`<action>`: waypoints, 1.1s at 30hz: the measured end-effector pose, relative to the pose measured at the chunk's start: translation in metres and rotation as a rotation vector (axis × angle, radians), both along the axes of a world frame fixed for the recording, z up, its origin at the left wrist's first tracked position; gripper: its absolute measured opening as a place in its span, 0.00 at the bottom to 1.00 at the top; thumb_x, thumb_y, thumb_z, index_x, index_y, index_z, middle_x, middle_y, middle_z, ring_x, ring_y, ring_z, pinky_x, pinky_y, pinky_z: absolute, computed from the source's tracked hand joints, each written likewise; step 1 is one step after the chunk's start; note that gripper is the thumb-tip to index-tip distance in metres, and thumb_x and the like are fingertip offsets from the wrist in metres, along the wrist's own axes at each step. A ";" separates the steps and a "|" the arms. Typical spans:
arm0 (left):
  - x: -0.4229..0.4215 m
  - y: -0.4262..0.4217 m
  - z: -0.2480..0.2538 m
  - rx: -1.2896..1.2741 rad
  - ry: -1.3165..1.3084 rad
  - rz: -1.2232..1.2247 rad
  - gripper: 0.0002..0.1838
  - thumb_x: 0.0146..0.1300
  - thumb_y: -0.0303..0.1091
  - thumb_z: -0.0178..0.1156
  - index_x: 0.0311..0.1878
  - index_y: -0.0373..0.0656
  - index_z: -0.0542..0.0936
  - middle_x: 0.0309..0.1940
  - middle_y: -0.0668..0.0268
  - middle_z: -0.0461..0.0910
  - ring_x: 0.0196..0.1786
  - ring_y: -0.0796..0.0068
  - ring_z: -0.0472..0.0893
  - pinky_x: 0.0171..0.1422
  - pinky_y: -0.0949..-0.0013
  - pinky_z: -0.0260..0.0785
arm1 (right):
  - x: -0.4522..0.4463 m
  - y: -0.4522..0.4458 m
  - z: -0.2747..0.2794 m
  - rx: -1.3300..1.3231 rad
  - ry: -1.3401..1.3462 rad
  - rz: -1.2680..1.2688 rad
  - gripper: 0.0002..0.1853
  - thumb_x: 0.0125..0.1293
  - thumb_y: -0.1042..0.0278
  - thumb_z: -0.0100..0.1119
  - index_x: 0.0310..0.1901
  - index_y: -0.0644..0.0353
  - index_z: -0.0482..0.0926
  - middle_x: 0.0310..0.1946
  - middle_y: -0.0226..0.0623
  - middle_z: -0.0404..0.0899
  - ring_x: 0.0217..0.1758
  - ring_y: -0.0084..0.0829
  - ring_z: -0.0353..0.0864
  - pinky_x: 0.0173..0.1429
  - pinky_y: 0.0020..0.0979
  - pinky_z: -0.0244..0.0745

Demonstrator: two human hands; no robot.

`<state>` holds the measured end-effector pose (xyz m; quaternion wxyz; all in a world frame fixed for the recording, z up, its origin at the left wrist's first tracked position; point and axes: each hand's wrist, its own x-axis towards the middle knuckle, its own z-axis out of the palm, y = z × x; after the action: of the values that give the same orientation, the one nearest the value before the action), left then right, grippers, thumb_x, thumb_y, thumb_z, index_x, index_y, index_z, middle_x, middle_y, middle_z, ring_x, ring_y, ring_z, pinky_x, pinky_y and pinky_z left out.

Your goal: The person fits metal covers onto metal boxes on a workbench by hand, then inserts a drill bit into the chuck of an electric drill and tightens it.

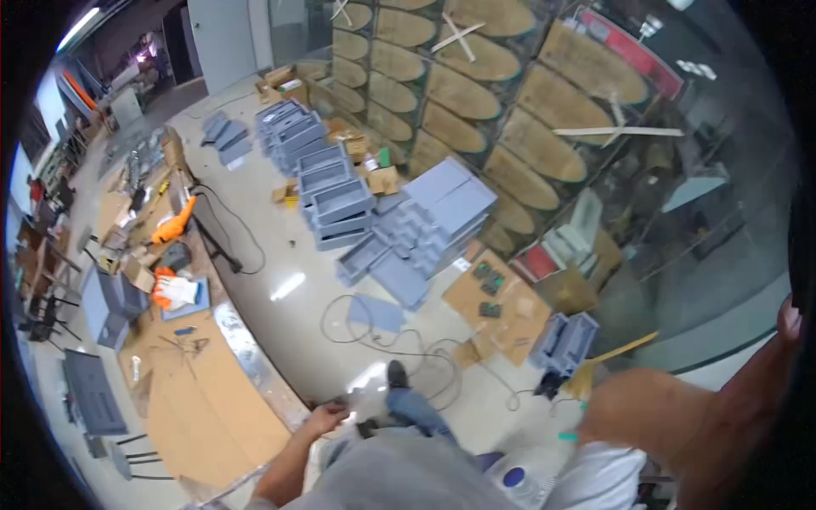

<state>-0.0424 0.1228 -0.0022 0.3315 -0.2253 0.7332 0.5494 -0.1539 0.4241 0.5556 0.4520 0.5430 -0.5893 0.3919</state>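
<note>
My left hand (328,417) is low in the centre, beside the near edge of the long workbench (212,408). Its fingers are closed around something small and dark that I cannot make out. On the right, my bent right arm rises close to the camera. Only a little of my right hand (790,319) shows at the dark right edge, and its fingers are hidden.
On the bench lie an orange tool (174,221) and orange-white gloves (176,290). Grey trays (340,200) are stacked on the floor. A cable (408,353) loops near my foot. Green parts (490,309) lie on cardboard (518,327). A glass wall (722,280) is at right.
</note>
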 end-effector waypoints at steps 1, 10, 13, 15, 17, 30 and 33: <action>-0.016 -0.004 0.007 0.004 -0.013 0.062 0.22 0.62 0.49 0.65 0.47 0.39 0.84 0.31 0.67 0.84 0.29 0.78 0.78 0.33 0.71 0.71 | -0.014 -0.001 -0.002 -0.001 0.006 0.012 0.25 0.58 0.79 0.62 0.59 0.63 0.74 0.24 0.26 0.74 0.26 0.17 0.70 0.35 0.21 0.69; -0.125 -0.038 -0.026 0.057 0.091 0.288 0.25 0.61 0.42 0.67 0.55 0.33 0.79 0.34 0.62 0.83 0.30 0.76 0.78 0.33 0.71 0.71 | -0.160 -0.020 -0.012 0.045 0.008 0.214 0.25 0.59 0.79 0.62 0.60 0.63 0.74 0.24 0.27 0.76 0.26 0.17 0.71 0.34 0.21 0.69; -0.138 -0.047 -0.015 0.068 0.007 0.482 0.21 0.63 0.40 0.65 0.53 0.35 0.80 0.29 0.65 0.80 0.24 0.78 0.74 0.25 0.72 0.67 | -0.199 -0.045 -0.015 0.065 -0.014 0.294 0.25 0.59 0.79 0.62 0.60 0.63 0.74 0.25 0.27 0.76 0.27 0.17 0.72 0.34 0.20 0.69; -0.143 -0.056 0.001 0.138 -0.065 0.597 0.16 0.65 0.39 0.63 0.51 0.39 0.80 0.28 0.69 0.78 0.26 0.79 0.74 0.28 0.74 0.66 | -0.223 -0.066 -0.017 0.071 -0.013 0.313 0.26 0.59 0.79 0.62 0.61 0.63 0.74 0.25 0.27 0.76 0.27 0.17 0.72 0.34 0.20 0.69; -0.151 -0.075 -0.003 0.213 -0.116 0.682 0.14 0.66 0.39 0.62 0.49 0.41 0.81 0.29 0.71 0.78 0.27 0.79 0.75 0.30 0.73 0.67 | -0.245 -0.088 -0.021 0.070 -0.020 0.332 0.26 0.59 0.78 0.62 0.61 0.63 0.74 0.25 0.28 0.77 0.27 0.17 0.72 0.34 0.20 0.69; -0.282 -0.279 0.005 0.253 -0.197 0.763 0.25 0.64 0.46 0.64 0.58 0.42 0.75 0.41 0.67 0.80 0.37 0.75 0.78 0.40 0.68 0.70 | -0.454 -0.300 -0.097 -0.053 -0.665 -0.053 0.27 0.59 0.78 0.62 0.62 0.63 0.73 0.26 0.29 0.78 0.28 0.16 0.73 0.33 0.19 0.68; -0.304 -0.320 0.009 0.265 -0.182 0.750 0.25 0.64 0.47 0.64 0.59 0.42 0.75 0.42 0.67 0.80 0.38 0.75 0.79 0.41 0.68 0.70 | -0.516 -0.314 -0.200 0.204 -1.148 -0.265 0.24 0.65 0.71 0.61 0.63 0.61 0.73 0.28 0.28 0.77 0.29 0.16 0.74 0.35 0.21 0.71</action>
<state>-0.3467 -0.1970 0.0065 0.1976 -0.4802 0.4906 0.6997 -0.6703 0.1103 0.3552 0.0519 0.2070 -0.8368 0.5043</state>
